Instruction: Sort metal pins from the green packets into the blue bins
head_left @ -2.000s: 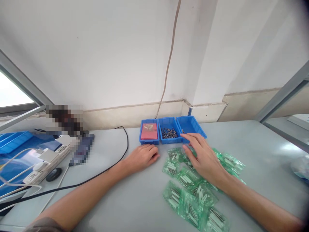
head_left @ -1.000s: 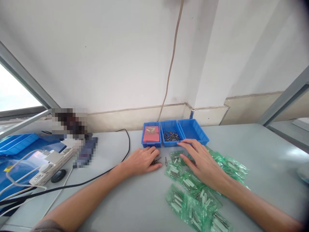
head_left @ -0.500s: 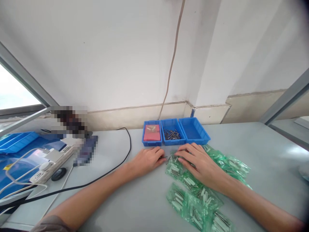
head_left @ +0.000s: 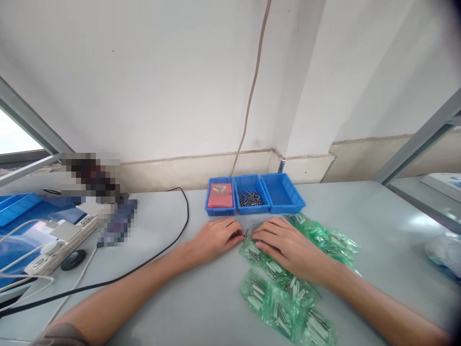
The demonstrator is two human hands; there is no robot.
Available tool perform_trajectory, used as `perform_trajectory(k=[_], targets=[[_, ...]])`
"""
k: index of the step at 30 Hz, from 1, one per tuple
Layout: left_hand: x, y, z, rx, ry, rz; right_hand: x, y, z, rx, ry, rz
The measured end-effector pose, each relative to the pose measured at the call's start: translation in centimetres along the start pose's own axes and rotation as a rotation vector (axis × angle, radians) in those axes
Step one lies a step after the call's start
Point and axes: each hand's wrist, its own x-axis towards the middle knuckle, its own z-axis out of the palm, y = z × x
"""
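Viewing the bench remotely, I see a grey tabletop (head_left: 187,307) on which the work is, in my judgement, partly done. Largest upon it is a spread of green plastic bags (head_left: 281,312), overlapping on both sides of the right forearm; those legible to me contain metal pins and white strips, and I take them for the finished portion, though I cannot tell whether each is sealed. Beyond them, near the wall, three blue bins stand in a row: a left bin (head_left: 220,212), a middle bin (head_left: 253,210) and a right bin (head_left: 283,192). Nearer than the bins lie the two hands. The right hand (head_left: 283,240) is palm down over the nearest bags, its fingers bent and slightly parted; whether they grip anything I cannot tell. The left hand (head_left: 216,236) rests on the bench with its fingers curled narrowly round a cluster of dark metal pieces (head_left: 235,235), partly hidden by the thumb. Within the left bin is a pink sheet (head_left: 220,201), on which sits a small clear packet (head_left: 219,189) with pale contents. The middle bin holds a heap of loose pins (head_left: 251,198), which, being unbagged, I count as the portion left. Smallest is a single pin (head_left: 245,235), standing out between the two hands, just beside the right fingertips; it too I reckon as unfinished.
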Motion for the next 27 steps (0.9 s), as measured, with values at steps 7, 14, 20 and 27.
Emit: perform_trajectory(k=[7,14,20,27], targets=[[0.09,-0.34,0.26,-0.039,0.004,-0.037,-0.11,0.11,0.32,-0.039,0.017,-0.02],[0.06,-0.41,0.21,-0.061,0.013,-0.038,-0.1,0.12,0.58,-0.079,-0.026,-0.032],[0.15,-0.32,-0.12,-0.09,0.015,-0.036,0.01,-0.18,0.51,-0.139,-0.048,-0.003],[0.12,-0.51,0.12,-0.094,0.027,-0.017,-0.09,-0.1,0.82,-0.199,-0.078,-0.027]])
